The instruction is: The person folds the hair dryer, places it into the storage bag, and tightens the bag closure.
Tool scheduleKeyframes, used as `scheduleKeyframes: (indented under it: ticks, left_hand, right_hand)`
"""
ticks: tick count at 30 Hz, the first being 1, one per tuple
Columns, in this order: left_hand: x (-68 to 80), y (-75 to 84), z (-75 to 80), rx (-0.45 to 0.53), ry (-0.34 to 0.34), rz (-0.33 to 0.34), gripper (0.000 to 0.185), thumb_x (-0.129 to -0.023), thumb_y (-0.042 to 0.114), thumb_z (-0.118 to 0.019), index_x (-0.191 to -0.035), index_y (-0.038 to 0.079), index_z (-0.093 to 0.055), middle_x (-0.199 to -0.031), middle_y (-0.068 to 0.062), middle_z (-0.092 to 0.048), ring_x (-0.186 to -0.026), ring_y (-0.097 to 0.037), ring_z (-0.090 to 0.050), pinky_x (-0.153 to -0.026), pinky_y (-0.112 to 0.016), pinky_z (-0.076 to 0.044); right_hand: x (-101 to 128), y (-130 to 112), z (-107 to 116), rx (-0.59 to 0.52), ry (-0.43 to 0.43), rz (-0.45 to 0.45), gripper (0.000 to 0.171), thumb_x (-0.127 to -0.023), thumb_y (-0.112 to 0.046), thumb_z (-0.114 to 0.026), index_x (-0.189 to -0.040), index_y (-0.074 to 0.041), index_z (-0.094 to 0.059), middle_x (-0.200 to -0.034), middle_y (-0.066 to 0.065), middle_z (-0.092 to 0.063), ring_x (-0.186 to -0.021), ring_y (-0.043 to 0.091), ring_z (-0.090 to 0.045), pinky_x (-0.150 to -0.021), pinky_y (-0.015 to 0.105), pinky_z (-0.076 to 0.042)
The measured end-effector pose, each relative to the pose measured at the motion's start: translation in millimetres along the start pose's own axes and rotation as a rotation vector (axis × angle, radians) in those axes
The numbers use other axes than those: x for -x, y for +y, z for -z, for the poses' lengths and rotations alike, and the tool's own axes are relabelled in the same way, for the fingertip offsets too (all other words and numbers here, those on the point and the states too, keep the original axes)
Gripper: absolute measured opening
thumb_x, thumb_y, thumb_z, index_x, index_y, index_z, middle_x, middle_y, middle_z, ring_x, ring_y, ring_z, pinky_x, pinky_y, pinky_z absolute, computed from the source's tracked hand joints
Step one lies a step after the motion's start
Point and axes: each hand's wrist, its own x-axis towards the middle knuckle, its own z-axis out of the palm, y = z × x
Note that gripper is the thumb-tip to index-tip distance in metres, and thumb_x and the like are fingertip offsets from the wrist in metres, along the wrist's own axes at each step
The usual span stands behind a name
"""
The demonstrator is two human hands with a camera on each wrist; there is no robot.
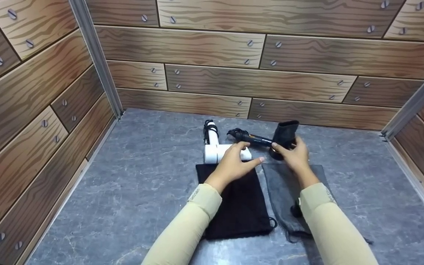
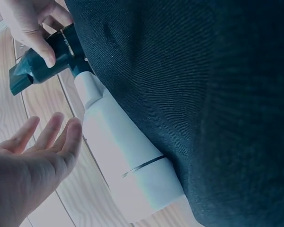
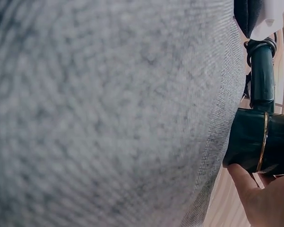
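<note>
White hair dryer point(image 1: 215, 147) lies near the table's point(image 1: 142, 176) back edge, left hand point(image 1: 234, 163) open flat over it; black pouch point(image 1: 236, 202) and grey pouch point(image 1: 283, 195) lie unfilled; right hand point(image 1: 294, 154) grips the black hair dryer point(image 1: 274, 138). Bagging seems unstarted.

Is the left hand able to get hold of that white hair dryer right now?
Probably yes: the left hand hovers open right over the white hair dryer, and nothing lies between them.
</note>
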Motion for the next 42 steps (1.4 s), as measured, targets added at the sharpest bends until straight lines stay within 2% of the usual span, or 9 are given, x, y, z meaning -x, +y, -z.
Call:
scheduleKeyframes:
  ticks: [10, 14, 17, 19, 22, 26, 33, 37, 42]
  left_hand:
    - [-2.7, -3.2, -0.3, 0.056, 0.058, 0.017, 0.073, -0.098, 0.048, -0.073, -0.149, 0.000, -0.053, -0.142, -0.019, -0.065, -0.135, -0.032, -0.060, -0.117, -0.044, -0.047]
    - [-4.9, -2.4, -0.9, 0.051, 0.104, 0.021, 0.072, -0.100, 0.043, -0.071, -0.151, -0.003, -0.051, -0.140, -0.020, -0.065, -0.133, -0.032, -0.061, -0.117, -0.044, -0.047]
    - [-6.9, -2.2, -2.2, 0.064, 0.134, 0.024, 0.066, -0.103, 0.038, -0.066, -0.149, -0.006, -0.052, -0.138, -0.021, -0.065, -0.131, -0.033, -0.062, -0.116, -0.044, -0.047]
    - [-7.9, -2.7, -2.9, 0.084, 0.136, 0.033, 0.063, -0.105, 0.035, -0.064, -0.149, -0.008, -0.052, -0.138, -0.023, -0.065, -0.130, -0.033, -0.063, -0.116, -0.044, -0.048]
    - [-8.9, -4.5, -3.6, 0.126, 0.133, 0.048, 0.063, -0.106, 0.033, -0.062, -0.151, -0.009, -0.048, -0.137, -0.025, -0.066, -0.126, -0.036, -0.065, -0.112, -0.044, -0.051]
    - [-9.8, -5.7, -2.0, 0.181, 0.164, 0.085, 0.067, -0.108, 0.031, -0.058, -0.158, -0.009, -0.036, -0.131, -0.023, -0.071, -0.120, -0.034, -0.071, -0.108, -0.043, -0.055]
    - [-12.3, -7.3, 0.3, 0.262, 0.213, 0.131, 0.071, -0.109, 0.026, -0.058, -0.162, -0.008, -0.026, -0.128, -0.022, -0.073, -0.115, -0.028, -0.075, -0.105, -0.039, -0.057]
    - [-13.9, -8.6, 1.8, 0.306, 0.220, 0.169, 0.075, -0.107, 0.028, -0.061, -0.164, -0.004, -0.025, -0.132, -0.023, -0.071, -0.118, -0.030, -0.075, -0.105, -0.038, -0.057]
    - [-15.0, -9.8, 0.9, 0.309, 0.224, 0.187, 0.082, -0.107, 0.035, -0.061, -0.165, -0.006, -0.020, -0.136, -0.025, -0.068, -0.121, -0.031, -0.073, -0.106, -0.038, -0.057]
  right_hand:
    - [5, -8, 7, -0.015, -0.006, -0.016, 0.072, -0.093, -0.025, -0.083, -0.147, 0.008, -0.049, -0.145, 0.029, -0.057, -0.136, 0.038, -0.055, -0.114, 0.047, -0.047]
    - [6, -14, 11, -0.008, 0.002, -0.007, 0.070, -0.093, -0.027, -0.083, -0.146, 0.007, -0.051, -0.143, 0.027, -0.059, -0.134, 0.035, -0.056, -0.111, 0.039, -0.047]
    - [8, -17, 15, 0.005, 0.003, -0.008, 0.070, -0.093, -0.030, -0.083, -0.145, 0.005, -0.052, -0.141, 0.025, -0.060, -0.127, 0.031, -0.058, -0.099, 0.029, -0.052]
    - [9, -18, 18, 0.000, -0.006, -0.013, 0.069, -0.093, -0.031, -0.083, -0.144, 0.004, -0.052, -0.140, 0.024, -0.060, -0.120, 0.029, -0.060, -0.086, 0.025, -0.056]
    - [12, -18, 22, -0.002, -0.018, -0.007, 0.070, -0.093, -0.033, -0.083, -0.144, 0.004, -0.052, -0.139, 0.024, -0.061, -0.112, 0.025, -0.060, -0.075, 0.019, -0.057]
    - [15, -16, 28, 0.009, -0.020, 0.021, 0.069, -0.093, -0.034, -0.083, -0.143, 0.004, -0.055, -0.137, 0.023, -0.064, -0.113, 0.022, -0.060, -0.085, 0.014, -0.051]
    - [19, -14, 38, 0.051, -0.018, 0.050, 0.067, -0.093, -0.037, -0.084, -0.141, 0.002, -0.059, -0.134, 0.023, -0.068, -0.121, 0.027, -0.063, -0.096, 0.020, -0.048]
    - [23, -16, 43, 0.059, -0.013, 0.053, 0.067, -0.092, -0.040, -0.084, -0.138, 0.003, -0.061, -0.132, 0.023, -0.069, -0.119, 0.027, -0.065, -0.094, 0.019, -0.049]
    - [27, -19, 47, 0.048, -0.020, 0.061, 0.064, -0.091, -0.040, -0.084, -0.134, 0.003, -0.062, -0.128, 0.022, -0.070, -0.104, 0.014, -0.066, -0.083, 0.014, -0.053]
